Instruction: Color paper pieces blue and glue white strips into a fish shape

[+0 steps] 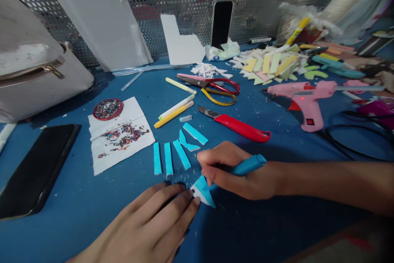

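A small white triangular piece (pixel 200 192), partly coloured bright blue, lies flat on the blue table. My left hand (pixel 154 216) rests on the table with its fingers stretched out, the fingertips pressing the piece's left edge. Wrapped around a blue marker (pixel 248 166), my right hand (pixel 235 168) is over the piece's upper right side; the marker's tip is hidden behind the fingers. Just beyond my hands lie several blue strips (pixel 168 158) and a blue angular scrap (pixel 186 141). A small pale cap (pixel 186 118) sits behind them.
A red utility knife (pixel 241 126) lies with its blade out. Scissors (pixel 215 84), yellow markers (pixel 174 114) and a pink glue gun (pixel 304 99) with a cable are beyond. Left are a phone (pixel 40 168) and glitter on paper (pixel 138 111). Cut scraps (pixel 271 64) pile up at the back.
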`<state>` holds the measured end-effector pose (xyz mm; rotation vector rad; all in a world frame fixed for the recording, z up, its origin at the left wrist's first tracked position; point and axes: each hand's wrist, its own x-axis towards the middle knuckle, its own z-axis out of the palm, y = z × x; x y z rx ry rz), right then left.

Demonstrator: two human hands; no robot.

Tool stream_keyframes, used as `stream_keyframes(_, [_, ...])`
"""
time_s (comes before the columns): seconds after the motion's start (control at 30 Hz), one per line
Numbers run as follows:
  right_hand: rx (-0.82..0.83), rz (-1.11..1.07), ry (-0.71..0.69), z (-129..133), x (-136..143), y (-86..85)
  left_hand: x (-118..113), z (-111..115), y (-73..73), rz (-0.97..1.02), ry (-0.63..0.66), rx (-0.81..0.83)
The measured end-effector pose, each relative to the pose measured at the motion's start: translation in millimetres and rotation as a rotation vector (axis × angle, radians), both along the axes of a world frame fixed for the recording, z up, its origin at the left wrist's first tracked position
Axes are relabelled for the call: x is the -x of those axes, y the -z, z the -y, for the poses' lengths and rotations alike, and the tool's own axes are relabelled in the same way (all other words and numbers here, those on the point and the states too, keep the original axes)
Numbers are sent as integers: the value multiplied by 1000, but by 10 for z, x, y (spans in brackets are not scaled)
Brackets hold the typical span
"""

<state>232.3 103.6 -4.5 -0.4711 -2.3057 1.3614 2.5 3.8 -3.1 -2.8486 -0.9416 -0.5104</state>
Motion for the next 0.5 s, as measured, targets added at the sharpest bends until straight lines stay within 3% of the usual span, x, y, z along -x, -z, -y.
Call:
stream_keyframes(0.07, [4, 7, -49, 3, -5, 2, 3, -1, 3, 2, -2, -3])
stream_keyframes(0.2, [-1, 12, 66, 4, -4, 2, -11, -9, 15, 3, -1, -1])
stream_keyframes(0.33, [15, 13, -39, -2, -2, 0, -19, -11, 12, 2, -2, -1])
stream_keyframes(0.5, [30, 8, 59, -7, -7, 4, -5, -13, -1, -2, 4, -6])
